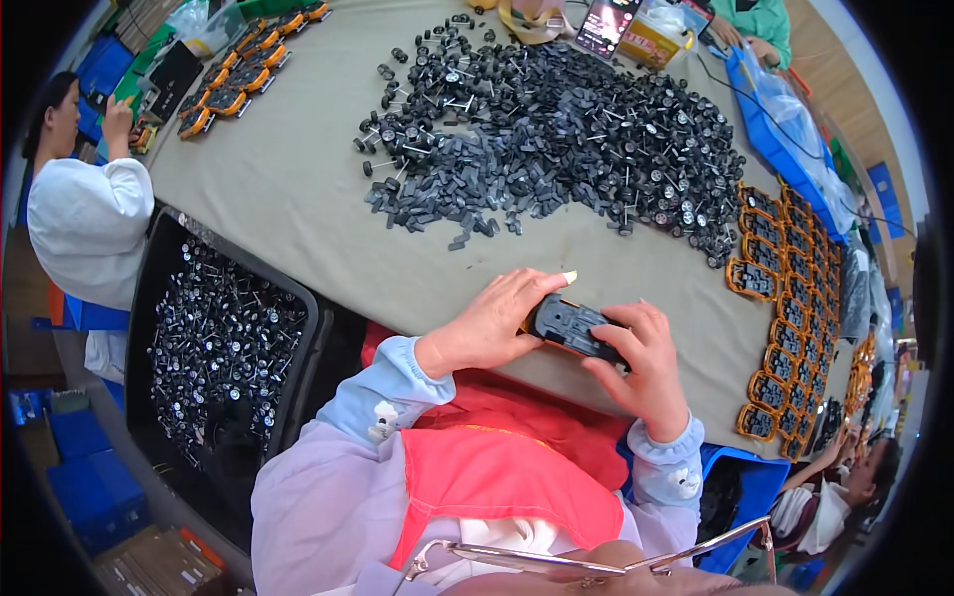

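My left hand (492, 320) grips one end of a toy car (568, 324), its black underside turned up and a bit of orange body showing at the edge. My right hand (642, 362) is closed round the other end, fingertips on the black base and thumb along the near side. The car is over the table's near edge. Beyond my hands spreads a large heap of small black plastic pieces (497, 179), mixed with black wheels on metal axles (686, 189).
Rows of orange-and-black car bodies (785, 338) line the table's right side; more orange car bodies (227, 99) sit far left. A black bin of wheel axles (310, 333) stands at my left. A phone (606, 25) is at the back. Other people sit around the table.
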Demonstrator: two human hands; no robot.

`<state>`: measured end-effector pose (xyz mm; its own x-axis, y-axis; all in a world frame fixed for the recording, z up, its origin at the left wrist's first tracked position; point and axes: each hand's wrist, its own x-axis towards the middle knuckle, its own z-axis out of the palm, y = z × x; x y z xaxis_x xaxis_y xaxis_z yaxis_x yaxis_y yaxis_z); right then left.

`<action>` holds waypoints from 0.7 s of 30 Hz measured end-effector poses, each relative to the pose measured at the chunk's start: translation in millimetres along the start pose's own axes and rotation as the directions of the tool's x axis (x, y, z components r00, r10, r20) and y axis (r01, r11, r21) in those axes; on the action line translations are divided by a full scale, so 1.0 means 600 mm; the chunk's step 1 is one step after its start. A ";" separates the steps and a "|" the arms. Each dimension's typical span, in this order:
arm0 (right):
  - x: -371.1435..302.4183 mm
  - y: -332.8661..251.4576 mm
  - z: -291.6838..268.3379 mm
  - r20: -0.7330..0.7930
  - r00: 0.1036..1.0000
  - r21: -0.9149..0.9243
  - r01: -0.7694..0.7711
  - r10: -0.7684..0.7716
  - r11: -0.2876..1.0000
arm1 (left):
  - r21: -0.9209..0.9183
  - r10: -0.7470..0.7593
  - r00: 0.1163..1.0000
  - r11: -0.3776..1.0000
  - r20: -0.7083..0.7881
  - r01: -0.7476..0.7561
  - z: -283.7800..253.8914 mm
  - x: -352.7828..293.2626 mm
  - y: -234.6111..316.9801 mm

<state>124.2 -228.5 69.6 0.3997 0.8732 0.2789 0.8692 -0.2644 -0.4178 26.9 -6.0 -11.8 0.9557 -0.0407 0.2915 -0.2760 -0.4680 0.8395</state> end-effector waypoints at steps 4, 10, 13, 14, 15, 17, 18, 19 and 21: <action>0.016 0.003 0.017 0.070 0.997 0.033 0.013 -0.015 0.999 | 0.012 0.030 0.999 0.999 -0.018 -0.030 0.002 0.001 -0.001; 0.027 -0.009 0.022 0.091 0.996 0.002 -0.017 0.016 1.000 | 0.025 0.032 0.999 0.999 -0.030 -0.031 -0.003 -0.003 0.001; 0.027 -0.014 0.033 0.084 0.996 -0.040 -0.034 0.037 0.999 | 0.031 0.045 0.999 0.999 -0.030 -0.044 0.002 0.002 0.001; 0.028 -0.012 0.031 0.085 0.995 -0.041 -0.043 0.046 0.998 | 0.040 0.049 0.998 0.998 -0.034 -0.047 0.001 0.001 0.000; 0.029 -0.010 0.029 0.091 0.995 -0.059 -0.026 0.032 0.998 | 0.035 0.050 0.998 0.998 -0.028 -0.049 0.001 0.003 -0.002; 0.020 -0.008 0.025 0.096 0.995 -0.073 -0.015 0.022 0.997 | 0.065 0.044 0.999 0.997 -0.010 -0.043 -0.002 0.001 -0.004; 0.008 -0.003 0.023 0.037 0.996 0.016 -0.088 0.087 0.996 | 0.065 0.042 0.999 0.997 -0.004 -0.042 -0.005 -0.003 -0.001; -0.005 0.003 0.020 -0.016 0.988 0.108 -0.153 0.156 0.982 | 0.065 0.061 0.998 0.996 -0.015 -0.060 -0.011 -0.006 0.005; -0.036 0.022 0.024 -0.008 0.974 0.115 -0.225 0.227 0.968 | 0.059 0.095 0.995 0.994 -0.019 -0.094 -0.010 0.003 0.018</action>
<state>122.6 -244.8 45.7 0.5891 0.7870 0.1833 0.7175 -0.4050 -0.5667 25.0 -5.8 0.9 0.9231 -0.0677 0.3786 -0.3577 -0.5131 0.7802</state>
